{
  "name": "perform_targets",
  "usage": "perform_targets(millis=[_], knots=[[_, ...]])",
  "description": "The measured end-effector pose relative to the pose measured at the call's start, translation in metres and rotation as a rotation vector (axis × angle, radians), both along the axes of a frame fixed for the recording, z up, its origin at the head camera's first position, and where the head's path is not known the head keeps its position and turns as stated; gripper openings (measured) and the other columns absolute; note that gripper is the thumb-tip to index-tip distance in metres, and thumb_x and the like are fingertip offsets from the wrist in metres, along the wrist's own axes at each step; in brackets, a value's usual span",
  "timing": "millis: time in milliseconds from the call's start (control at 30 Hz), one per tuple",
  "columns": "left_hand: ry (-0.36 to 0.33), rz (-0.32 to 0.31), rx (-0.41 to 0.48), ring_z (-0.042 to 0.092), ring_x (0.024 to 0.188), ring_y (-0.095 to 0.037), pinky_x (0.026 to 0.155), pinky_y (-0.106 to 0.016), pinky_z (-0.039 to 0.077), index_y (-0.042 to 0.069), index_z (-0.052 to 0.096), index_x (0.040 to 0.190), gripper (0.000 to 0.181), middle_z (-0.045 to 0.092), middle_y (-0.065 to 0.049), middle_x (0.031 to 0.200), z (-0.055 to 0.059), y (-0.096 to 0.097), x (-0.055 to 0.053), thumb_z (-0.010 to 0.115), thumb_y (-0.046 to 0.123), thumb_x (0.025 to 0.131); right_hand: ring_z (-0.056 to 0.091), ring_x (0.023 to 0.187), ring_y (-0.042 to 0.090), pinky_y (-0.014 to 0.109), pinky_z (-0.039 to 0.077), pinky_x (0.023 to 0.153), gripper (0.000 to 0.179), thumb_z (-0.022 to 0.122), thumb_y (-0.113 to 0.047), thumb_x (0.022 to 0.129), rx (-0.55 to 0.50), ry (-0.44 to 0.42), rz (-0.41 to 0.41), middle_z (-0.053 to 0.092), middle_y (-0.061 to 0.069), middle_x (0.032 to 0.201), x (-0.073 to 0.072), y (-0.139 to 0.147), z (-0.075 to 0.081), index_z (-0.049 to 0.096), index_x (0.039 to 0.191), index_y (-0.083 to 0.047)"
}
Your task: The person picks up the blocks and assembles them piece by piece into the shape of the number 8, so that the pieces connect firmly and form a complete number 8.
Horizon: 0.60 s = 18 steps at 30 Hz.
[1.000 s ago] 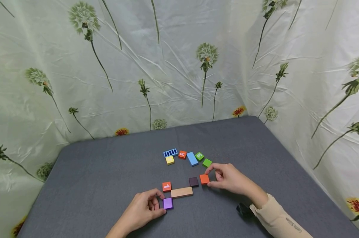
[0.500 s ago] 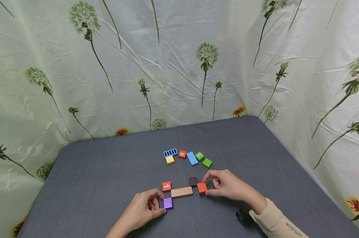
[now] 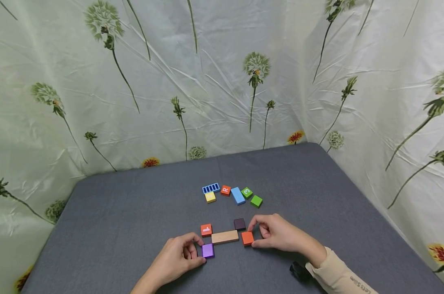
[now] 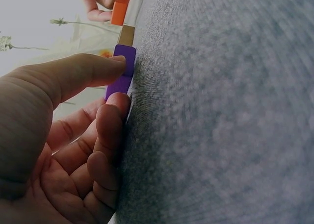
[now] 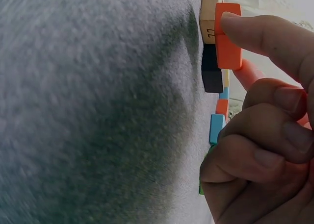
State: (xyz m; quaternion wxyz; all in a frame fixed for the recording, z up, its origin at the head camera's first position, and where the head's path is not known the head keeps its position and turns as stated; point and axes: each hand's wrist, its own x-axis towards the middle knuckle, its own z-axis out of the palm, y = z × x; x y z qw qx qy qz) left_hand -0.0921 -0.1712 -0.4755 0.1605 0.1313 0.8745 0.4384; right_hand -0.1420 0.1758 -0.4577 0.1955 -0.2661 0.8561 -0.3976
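Note:
My left hand (image 3: 179, 254) pinches a purple block (image 3: 208, 250) between thumb and index finger, at the left front end of a plain wooden plank (image 3: 224, 237). An orange block (image 3: 247, 238) is pinched between the thumb and index finger of my right hand (image 3: 278, 233), just right of the plank's other end. In the right wrist view the orange block (image 5: 228, 50) hangs a little off the cloth. A red block with a white mark (image 3: 206, 230) stands behind the plank's left end, and a dark block (image 3: 239, 224) behind its right end.
Farther back lie a blue block with dark bars (image 3: 210, 188), a yellow block (image 3: 210, 197), a red R block (image 3: 225, 190), a light blue block (image 3: 238, 196) and two green blocks (image 3: 256, 201). A flowered curtain (image 3: 214, 81) borders the grey table (image 3: 133, 212).
My right hand has brought the orange block toward me and slightly left, from beside the dark block to beside the plank's right end. The left hand and purple block have stayed put.

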Motion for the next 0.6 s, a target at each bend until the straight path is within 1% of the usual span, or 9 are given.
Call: perform_targets(millis=[233, 467, 600], knots=[[0.002, 0.0, 0.001, 0.051, 0.061, -0.002, 0.054, -0.021, 0.041, 0.016, 0.071, 0.107, 0.031, 0.061, 0.007, 0.074, 0.0003, 0.0002, 0.0001, 0.093, 0.021, 0.085, 0.036, 0.057, -0.003, 0.018, 0.03, 0.056, 0.026, 0.087, -0.023, 0.091, -0.012, -0.018, 0.016, 0.042, -0.014, 0.065, 0.0021, -0.0021, -0.0018, 0.071, 0.111, -0.02], [0.007, 0.001, -0.003, 0.051, 0.061, -0.001, 0.054, -0.02, 0.04, 0.016, 0.071, 0.107, 0.031, 0.061, 0.007, 0.074, 0.001, 0.0005, 0.0, 0.092, 0.02, 0.085, 0.036, 0.057, -0.003, 0.018, 0.029, 0.056, 0.026, 0.088, -0.022, 0.09, 0.001, -0.029, 0.02, 0.043, -0.014, 0.065, 0.0022, -0.004, -0.0037, 0.07, 0.11, -0.021], [-0.003, 0.003, -0.005, 0.051, 0.061, -0.002, 0.054, -0.021, 0.04, 0.016, 0.071, 0.107, 0.031, 0.061, 0.007, 0.075, 0.0006, 0.0004, -0.0001, 0.092, 0.02, 0.085, 0.036, 0.057, -0.003, 0.018, 0.029, 0.056, 0.026, 0.088, -0.022, 0.09, 0.003, -0.032, 0.022, 0.043, -0.014, 0.065, 0.0024, -0.0045, -0.0048, 0.07, 0.109, -0.02]])
